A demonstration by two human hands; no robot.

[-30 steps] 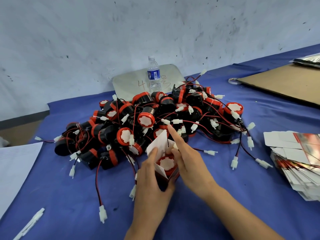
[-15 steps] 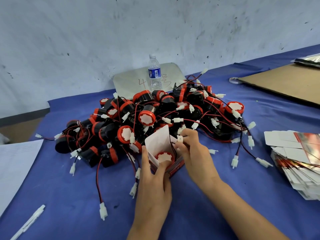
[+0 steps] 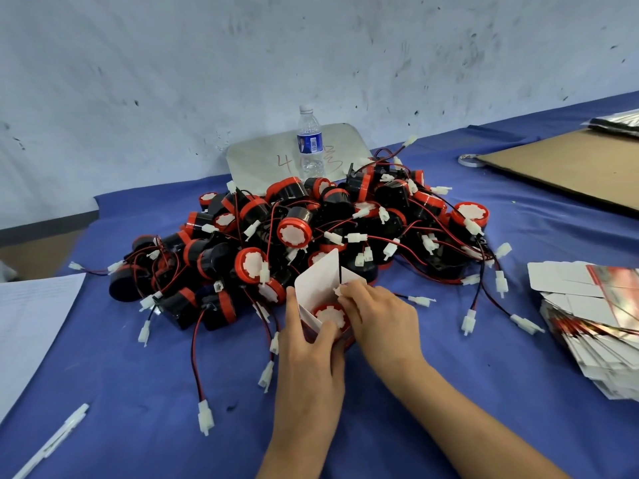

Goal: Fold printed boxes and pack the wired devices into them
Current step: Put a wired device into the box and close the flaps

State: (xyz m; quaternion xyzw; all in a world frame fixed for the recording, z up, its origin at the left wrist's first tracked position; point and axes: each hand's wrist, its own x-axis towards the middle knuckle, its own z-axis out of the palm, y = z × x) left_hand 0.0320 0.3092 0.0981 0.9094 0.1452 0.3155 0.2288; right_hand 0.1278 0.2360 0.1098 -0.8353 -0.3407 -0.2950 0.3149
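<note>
Clasping the open white cardboard box steady, the left hand lets the right hand pinch the white plastic connector inward.

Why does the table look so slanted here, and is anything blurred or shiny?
Head view: the wide-angle lens tilts and stretches the blue table toward the frame edges. Head view: the light is soft and even, with no hard shadows. Head view: the glossy flat boxes at right catch some glare, and the pile of wired devices looks slightly smeared at its right end.
</note>
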